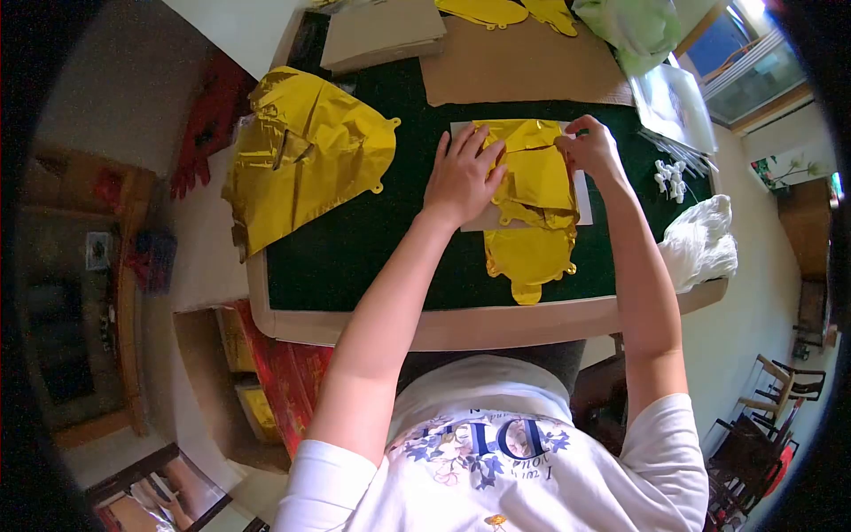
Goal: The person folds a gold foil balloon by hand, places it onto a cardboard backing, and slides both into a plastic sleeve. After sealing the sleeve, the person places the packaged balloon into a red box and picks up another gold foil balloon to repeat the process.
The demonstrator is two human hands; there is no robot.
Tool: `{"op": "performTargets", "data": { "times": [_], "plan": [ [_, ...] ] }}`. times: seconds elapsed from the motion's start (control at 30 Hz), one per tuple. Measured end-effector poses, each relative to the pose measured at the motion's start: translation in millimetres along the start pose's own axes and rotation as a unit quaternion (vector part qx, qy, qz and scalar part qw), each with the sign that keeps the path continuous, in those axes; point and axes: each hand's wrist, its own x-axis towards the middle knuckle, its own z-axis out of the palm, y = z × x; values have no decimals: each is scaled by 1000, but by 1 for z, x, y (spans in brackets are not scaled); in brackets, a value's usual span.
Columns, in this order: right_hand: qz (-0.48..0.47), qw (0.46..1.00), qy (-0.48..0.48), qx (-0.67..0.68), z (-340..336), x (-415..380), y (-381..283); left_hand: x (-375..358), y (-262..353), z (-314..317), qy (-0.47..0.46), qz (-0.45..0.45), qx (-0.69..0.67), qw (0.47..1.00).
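Note:
A flat gold foil balloon (pixel 534 177) lies folded over a pale card (pixel 583 199) on the green table, its rounded lower end with small tabs hanging past the card toward me. My left hand (pixel 463 177) rests on the card and the foil's left edge, fingers spread and nothing gripped. At the foil's upper right edge, my right hand (pixel 592 152) has its fingers curled in a pinch on the foil. Its fingertips are partly hidden. To the left, a larger unfolded gold foil balloon (pixel 310 155) hangs over the table's left edge.
At the back are a stack of cards (pixel 381 35), a brown cardboard sheet (pixel 523 71) and more gold foil pieces (pixel 483 11). Along the right lie clear plastic sleeves (pixel 674 106), small white pieces (pixel 671 180) and a white plastic bag (pixel 700 244). A raised rim (pixel 443 330) borders the table.

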Motion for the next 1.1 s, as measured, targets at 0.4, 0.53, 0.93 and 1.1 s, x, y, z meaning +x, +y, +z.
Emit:
{"op": "performTargets", "data": {
  "times": [0.4, 0.53, 0.93, 1.1],
  "plan": [
    [32, 998, 8, 49, -1, -24, 1, 2, -1, 2, 19, 13, 4, 1000],
    [-3, 998, 21, -52, -2, -32, 0, 0, -1, 2, 29, 17, 1, 999],
    [-41, 989, 0, -139, -17, -83, -2, 1, -1, 2, 17, 10, 7, 1000],
    [-23, 989, -24, -143, -26, -109, 2, 1, -1, 3, 16, 11, 7, 1000]
  ]
}}
